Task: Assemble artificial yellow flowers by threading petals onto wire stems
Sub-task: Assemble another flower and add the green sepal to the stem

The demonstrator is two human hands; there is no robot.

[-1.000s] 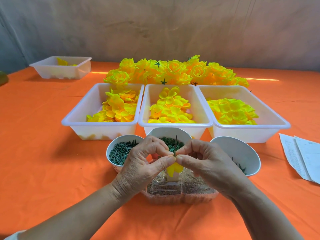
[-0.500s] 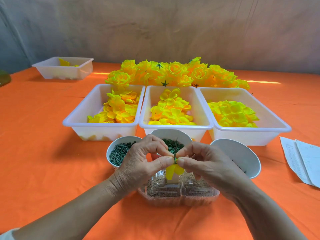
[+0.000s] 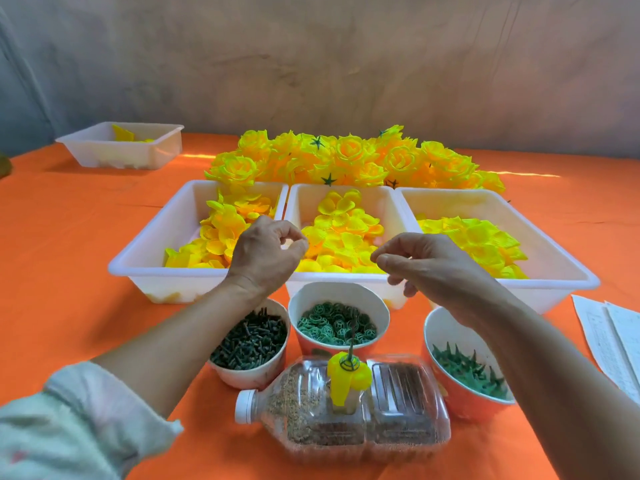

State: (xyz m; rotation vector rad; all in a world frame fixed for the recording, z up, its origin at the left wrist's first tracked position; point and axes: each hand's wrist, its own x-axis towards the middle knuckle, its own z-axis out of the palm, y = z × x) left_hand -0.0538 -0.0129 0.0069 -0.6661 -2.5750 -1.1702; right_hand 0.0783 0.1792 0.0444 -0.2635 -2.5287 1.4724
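A thin wire stem (image 3: 351, 341) stands upright in a clear plastic bottle (image 3: 398, 427) lying on its side near me. A small yellow petal piece (image 3: 346, 381) with a green ring disc on top sits threaded low on the stem. My left hand (image 3: 266, 254) hovers over the inner edge of the left tray (image 3: 138, 268), fingers loosely curled, nothing in it. Above the front rim of the middle tray (image 3: 384, 206), my right hand (image 3: 429, 265) hangs the same way, holding nothing. Both trays hold loose yellow petals.
A third petal tray (image 3: 571, 271) stands at the right. Three bowls hold dark stem pieces (image 3: 249, 341), green ring discs (image 3: 332, 323) and green spiky calyxes (image 3: 467, 372). Finished yellow flowers (image 3: 346, 157) pile behind the trays. A small tray (image 3: 104, 150) sits far left, papers (image 3: 616, 337) at right.
Both hands have let go of the petal on the stem and risen away from it toward the trays. The petal with its green disc stays on the wire.
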